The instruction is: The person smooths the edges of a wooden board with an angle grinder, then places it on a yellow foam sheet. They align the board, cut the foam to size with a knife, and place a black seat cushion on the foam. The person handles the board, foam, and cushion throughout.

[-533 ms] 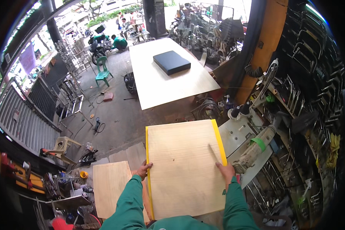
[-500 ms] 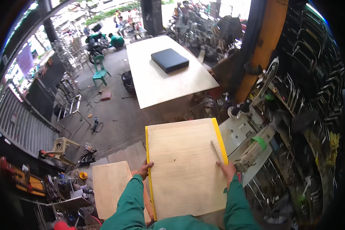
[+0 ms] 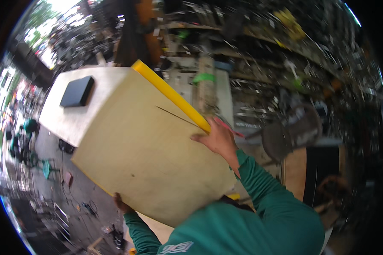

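A large light plywood board (image 3: 153, 144) with a thick yellow edge (image 3: 170, 93) is held tilted in front of me, its lower part against my green-sleeved body. My left hand (image 3: 122, 204) grips its lower left edge, fingers mostly hidden behind it. Over the yellow edge on the right, my right hand (image 3: 219, 140) is wrapped, the thumb on the board's face. From under that hand a thin, dark, pointed blade-like strip (image 3: 176, 116) lies across the board. A pink piece (image 3: 229, 127) sticks out on the hand's other side; whether it belongs to the strip I cannot tell.
At the far left a pale table (image 3: 57, 112) carries a flat black box (image 3: 77, 91). A worn post with a green band (image 3: 205, 77) stands beyond the board. Racks of metal parts fill the right. Behind my right arm are a brown rounded seat (image 3: 276, 140) and a wood-and-black panel (image 3: 321, 174).
My view and body have turned right. The board has turned with me, now slanted, its yellow edge running diagonally. Both hands still hold it, and the table now appears further left.
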The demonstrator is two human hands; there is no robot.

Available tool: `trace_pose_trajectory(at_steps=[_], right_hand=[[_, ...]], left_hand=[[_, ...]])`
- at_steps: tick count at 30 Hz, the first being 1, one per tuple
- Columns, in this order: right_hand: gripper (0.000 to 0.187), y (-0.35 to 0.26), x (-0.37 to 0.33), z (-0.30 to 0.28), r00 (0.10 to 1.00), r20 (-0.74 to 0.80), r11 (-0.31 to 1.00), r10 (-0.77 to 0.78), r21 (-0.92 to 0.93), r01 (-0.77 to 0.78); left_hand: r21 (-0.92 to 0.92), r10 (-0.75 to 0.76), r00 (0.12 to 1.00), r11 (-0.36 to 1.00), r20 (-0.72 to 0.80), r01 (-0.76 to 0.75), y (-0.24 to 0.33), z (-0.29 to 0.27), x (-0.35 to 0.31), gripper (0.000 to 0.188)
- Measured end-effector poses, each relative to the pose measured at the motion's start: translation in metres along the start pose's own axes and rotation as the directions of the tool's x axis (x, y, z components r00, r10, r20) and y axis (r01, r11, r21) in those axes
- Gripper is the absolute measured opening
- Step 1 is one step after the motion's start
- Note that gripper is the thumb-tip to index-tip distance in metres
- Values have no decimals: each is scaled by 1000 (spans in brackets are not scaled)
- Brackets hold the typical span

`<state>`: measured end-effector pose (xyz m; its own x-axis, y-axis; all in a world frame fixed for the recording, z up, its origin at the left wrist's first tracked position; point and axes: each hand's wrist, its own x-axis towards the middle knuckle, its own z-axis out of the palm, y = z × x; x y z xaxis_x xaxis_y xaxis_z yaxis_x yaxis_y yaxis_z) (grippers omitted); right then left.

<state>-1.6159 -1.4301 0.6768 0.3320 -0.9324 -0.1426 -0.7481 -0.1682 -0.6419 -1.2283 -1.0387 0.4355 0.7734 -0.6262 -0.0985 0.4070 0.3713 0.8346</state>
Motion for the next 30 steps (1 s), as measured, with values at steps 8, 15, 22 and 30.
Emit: trace_pose_trajectory(at_steps=[8,15,22,30], right_hand=[[77,83,-126,-87,886,-364,869,287,488,-81],[59,180,-244,-29,508,-551,705,662,687,-173],[77,119,-384,138,-50,-518,487,854,828,-278],[84,12,-443,342,-488,-270,-48,830,837,-546]], left_hand=[[290,-74,965,957,251,-2,62,197,123,51],[528,-460,633,844,622,93,-53,439,126,51],[619,-590,-197,773,783,140,-169,524,66,82],[786,-730,-447,611,516,-89,-240,406,52,86]])
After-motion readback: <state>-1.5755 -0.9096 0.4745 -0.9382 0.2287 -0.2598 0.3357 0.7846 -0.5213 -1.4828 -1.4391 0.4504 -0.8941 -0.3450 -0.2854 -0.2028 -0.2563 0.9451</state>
